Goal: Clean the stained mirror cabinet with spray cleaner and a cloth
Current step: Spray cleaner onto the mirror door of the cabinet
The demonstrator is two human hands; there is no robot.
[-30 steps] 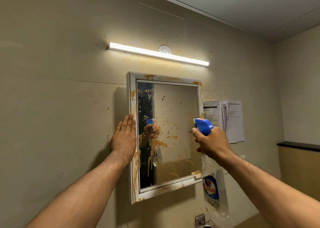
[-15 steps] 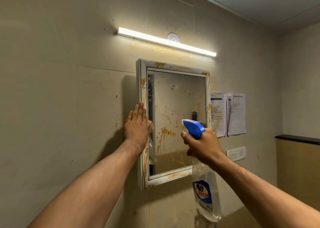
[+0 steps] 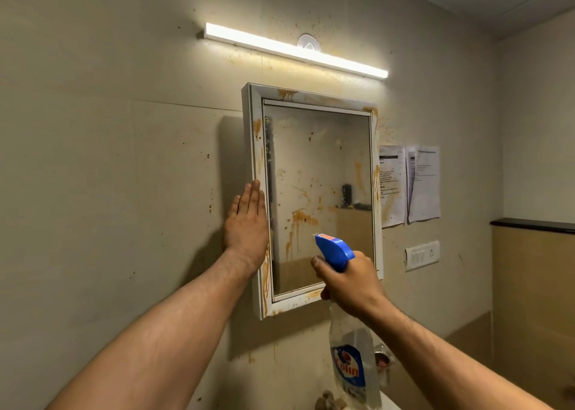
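The mirror cabinet (image 3: pixel 317 167) hung on the wall (image 3: pixel 109 176) under a lit tube light (image 3: pixel 295 50), its glass and white frame streaked with orange-brown stains. The left hand (image 3: pixel 247 226) lay flat against the cabinet's left edge, fingers straight, together and pointing up, arm outstretched. The right hand (image 3: pixel 351 280) gripped the spray bottle (image 3: pixel 354 366) by its neck, blue nozzle aimed at the lower glass. Papers (image 3: pixel 410 185) and a switch plate (image 3: pixel 422 255) sat further right.

Beige splattered wall (image 3: pixel 109 160) with a lit tube light (image 3: pixel 295 50), papers (image 3: pixel 409 184), switchboard (image 3: pixel 422 255).
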